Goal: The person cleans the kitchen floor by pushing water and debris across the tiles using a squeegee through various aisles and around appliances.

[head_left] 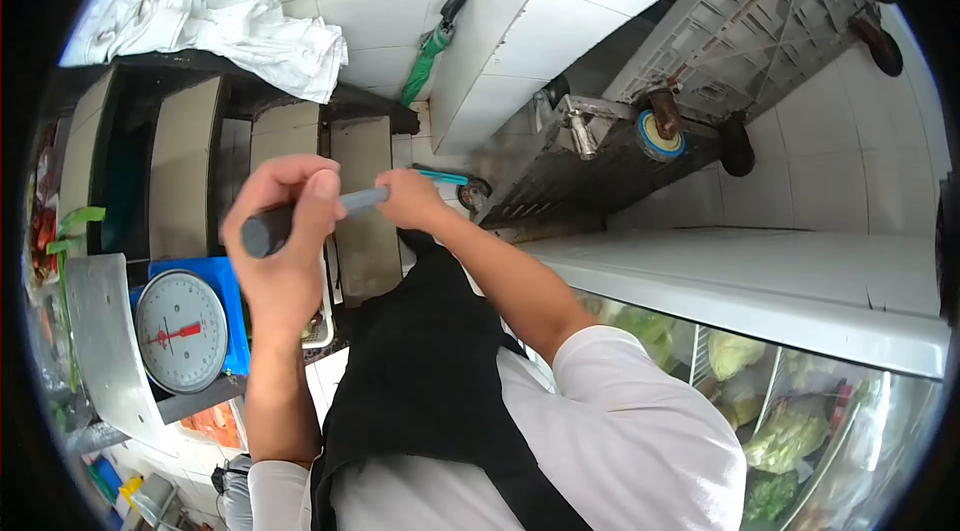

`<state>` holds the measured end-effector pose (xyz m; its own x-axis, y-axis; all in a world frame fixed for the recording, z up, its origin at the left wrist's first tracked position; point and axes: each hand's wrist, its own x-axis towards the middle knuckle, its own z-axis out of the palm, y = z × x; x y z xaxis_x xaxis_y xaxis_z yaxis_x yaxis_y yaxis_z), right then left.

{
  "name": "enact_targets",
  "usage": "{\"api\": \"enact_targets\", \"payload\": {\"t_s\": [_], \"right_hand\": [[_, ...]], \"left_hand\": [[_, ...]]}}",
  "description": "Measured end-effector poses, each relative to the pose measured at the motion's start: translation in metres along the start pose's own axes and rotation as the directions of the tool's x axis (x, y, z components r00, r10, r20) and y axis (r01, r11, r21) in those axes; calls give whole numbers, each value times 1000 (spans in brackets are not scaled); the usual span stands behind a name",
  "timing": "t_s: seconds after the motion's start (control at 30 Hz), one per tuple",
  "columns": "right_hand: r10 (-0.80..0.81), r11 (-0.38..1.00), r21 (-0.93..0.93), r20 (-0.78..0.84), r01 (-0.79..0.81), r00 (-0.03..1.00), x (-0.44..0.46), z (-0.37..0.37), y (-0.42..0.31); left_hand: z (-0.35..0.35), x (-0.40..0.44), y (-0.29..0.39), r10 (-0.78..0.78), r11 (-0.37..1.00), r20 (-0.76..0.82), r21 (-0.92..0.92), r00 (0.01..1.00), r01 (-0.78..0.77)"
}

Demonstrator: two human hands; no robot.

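A grey pole with a black grip point(268, 233) on its near end runs between my two hands. My left hand point(285, 256) is closed round the black grip, thumb on top. Further along, my right hand point(408, 199) is wrapped round the grey shaft. The pole's far end is hidden behind my right hand and forearm. Just beyond that hand, a teal strip point(443, 177) shows low down near the floor; I cannot tell whether it belongs to the pole. A blue dial scale point(182, 331) stands close to my left wrist.
Tiled steps point(362, 211) lie below my hands. A white cloth point(240, 41) drapes along the back ledge, and a green folded umbrella point(428, 61) leans at the wall. A grey plastic platform on wheels point(720, 41) is propped at right. Beside me stands a glass-topped cooler point(740, 276) with vegetables.
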<state>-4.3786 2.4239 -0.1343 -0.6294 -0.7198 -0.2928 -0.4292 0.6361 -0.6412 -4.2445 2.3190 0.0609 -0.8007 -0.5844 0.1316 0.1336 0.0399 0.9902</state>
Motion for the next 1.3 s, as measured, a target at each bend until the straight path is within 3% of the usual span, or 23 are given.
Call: {"api": "enact_targets", "payload": {"t_s": [0.07,0.13,0.17,0.27,0.33,0.43,0.57,0.63,0.7,0.83,0.97,1.0,1.03,1.07,1.13,1.23,1.3], "right_hand": [[32,999,37,-36,-31,999,-9,-3,-19],[6,992,121,-219,21,976,-17,3,-31],[12,991,130,-228,18,974,-21,8,-33],[-1,990,136,-324,48,946,-27,33,-21],[-49,978,168,-380,121,924,-30,70,7],[23,973,225,-291,45,956,-39,106,17],[93,972,231,-267,-30,959,-61,115,2],[-43,974,207,-246,96,968,-69,112,-8],[-53,980,170,-277,103,959,-84,110,-22],[-66,977,166,-357,133,932,-108,95,-44],[62,963,269,-286,18,956,-113,100,-9],[62,972,234,-317,14,946,-113,108,5],[57,980,198,-352,15,934,-113,111,13],[46,979,201,-350,27,936,-113,115,19],[148,957,276,-182,-94,972,-124,125,16],[32,965,262,-194,20,981,-129,122,12],[3,973,228,-212,46,977,-134,105,2]], "left_hand": [[-8,0,12,75,987,29,-143,997,-70],[-15,3,11,253,934,58,-275,966,-228],[-19,3,5,346,885,70,-356,936,-301],[-26,-17,-21,363,897,88,-303,928,-322],[-34,-41,-40,184,972,109,-171,977,-164],[-35,-66,-47,107,994,161,9,981,-110],[-50,-95,-33,123,992,105,-25,987,-121],[-58,-101,-18,132,989,121,-82,984,-122],[-61,-104,-1,214,959,155,-219,965,-178],[-55,-110,20,362,911,220,-287,906,-295],[-35,-115,-13,287,951,230,-182,930,-248],[-27,-119,-24,249,932,155,-306,956,-193],[-25,-122,-28,245,936,155,-296,957,-191],[-24,-125,-29,212,967,173,-180,962,-181],[-24,-137,-20,85,995,197,32,977,-93],[-24,-142,-7,70,997,127,12,989,-72],[-22,-135,8,233,966,171,-157,957,-206]]}}
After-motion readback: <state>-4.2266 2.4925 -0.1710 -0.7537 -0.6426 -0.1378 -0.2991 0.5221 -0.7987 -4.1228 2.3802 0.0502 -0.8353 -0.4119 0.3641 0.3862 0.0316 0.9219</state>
